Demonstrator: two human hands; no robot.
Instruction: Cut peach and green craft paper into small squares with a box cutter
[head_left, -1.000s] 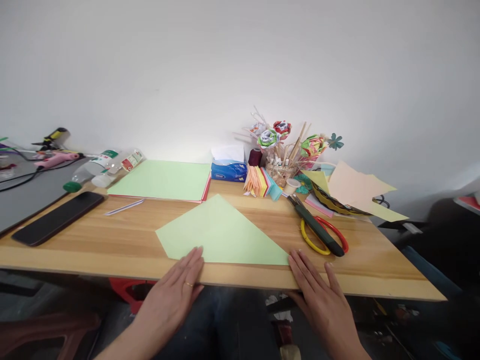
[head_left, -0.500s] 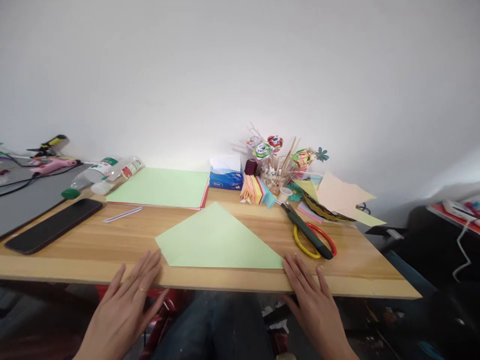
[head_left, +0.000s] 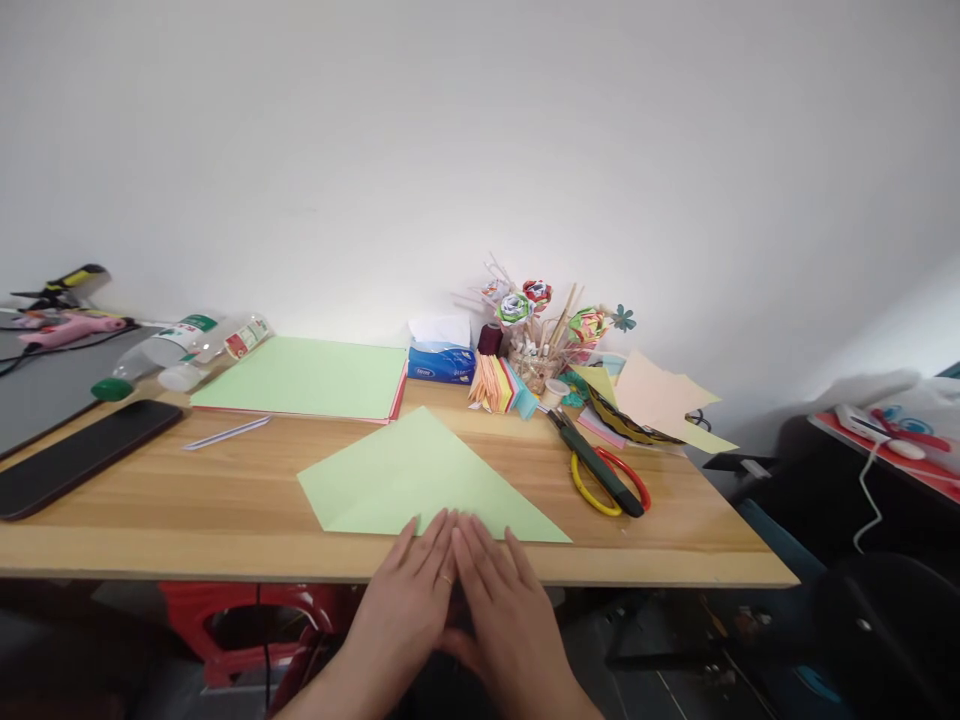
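A folded sheet of light green paper (head_left: 420, 470) lies flat near the front edge of the wooden table, its peak pointing away from me and a long straight edge toward me. My left hand (head_left: 409, 590) rests with outstretched fingertips on the middle of that near edge. Right beside it, my right hand (head_left: 502, 590) presses the same edge with its fingers stretched out. The fingertips of both hands almost meet. Neither hand grips anything.
Scissors with red and yellow handles (head_left: 634, 480) lie right of the paper. Behind are a green paper stack (head_left: 307, 375), a tissue pack (head_left: 441, 362) and paper flowers (head_left: 517, 305). A black phone (head_left: 82, 455) and plastic bottles (head_left: 176, 345) are at left.
My left hand went out to the paper's left corner, then back to the middle. My right hand moved left from the right corner to meet it. The view shifted slightly right.
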